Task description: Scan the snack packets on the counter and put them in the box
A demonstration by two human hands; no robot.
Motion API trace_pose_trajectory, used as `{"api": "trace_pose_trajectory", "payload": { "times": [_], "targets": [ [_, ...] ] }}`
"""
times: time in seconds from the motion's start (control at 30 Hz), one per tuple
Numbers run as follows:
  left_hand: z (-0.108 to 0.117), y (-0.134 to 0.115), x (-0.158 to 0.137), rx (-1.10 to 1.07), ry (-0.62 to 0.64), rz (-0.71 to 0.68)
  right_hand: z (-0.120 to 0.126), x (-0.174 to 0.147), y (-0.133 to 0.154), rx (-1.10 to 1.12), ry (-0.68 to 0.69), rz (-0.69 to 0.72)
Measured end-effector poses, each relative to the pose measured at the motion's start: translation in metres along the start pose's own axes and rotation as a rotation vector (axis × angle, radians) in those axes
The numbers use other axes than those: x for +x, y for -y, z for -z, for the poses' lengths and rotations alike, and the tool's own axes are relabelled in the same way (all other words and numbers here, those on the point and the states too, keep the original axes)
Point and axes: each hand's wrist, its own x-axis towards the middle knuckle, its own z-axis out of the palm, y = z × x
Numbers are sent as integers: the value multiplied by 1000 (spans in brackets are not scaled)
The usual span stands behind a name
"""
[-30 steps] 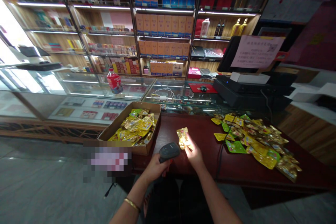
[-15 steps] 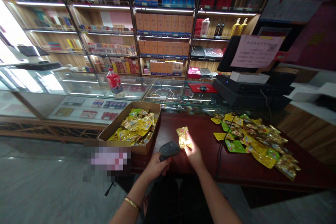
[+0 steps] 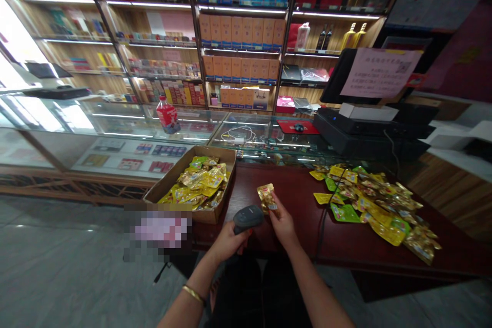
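My left hand (image 3: 227,241) is wrapped round the handle of a dark grey barcode scanner (image 3: 248,217), whose head points right. Pinched in my right hand (image 3: 282,221) is a small gold snack packet (image 3: 266,196), held upright just beyond the scanner's head and above the table. To the left, an open cardboard box (image 3: 215,215) is filled with yellow, gold and green packets (image 3: 198,184). A loose heap of similar packets (image 3: 369,200) lies at the right, with a thin dark cable crossing its left side.
The dark red wooden table (image 3: 246,179) meets a glass display counter (image 3: 192,138) at its back. On the counter stand a red bottle (image 3: 168,115), a mouse on a red mat (image 3: 298,127) and a monitor (image 3: 334,79) with a paper notice. Stocked shelves line the wall.
The bright light on the gold packet has gone out, and its surface now looks darker. Both hands keep nearly the same place, still holding the scanner and the packet.
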Motion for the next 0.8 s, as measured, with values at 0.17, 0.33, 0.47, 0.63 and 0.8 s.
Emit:
{"api": "trace_pose_trajectory", "payload": {
  "times": [0.17,0.33,0.47,0.63,0.8],
  "targets": [
    [-1,-3,1,2,-10,5,3,1,3,-86,-91,-11],
    [-7,-17,-5,-82,-43,36,5,2,9,-108,-149,21],
    [-16,-36,-23,-224,-125,128,5,2,10,-110,-139,54],
    [-29,-49,-41,-229,-161,181,6,1,8,-92,-116,22],
    [-41,-50,-46,-217,-138,192,7,1,5,-89,-126,73]
  ]
}}
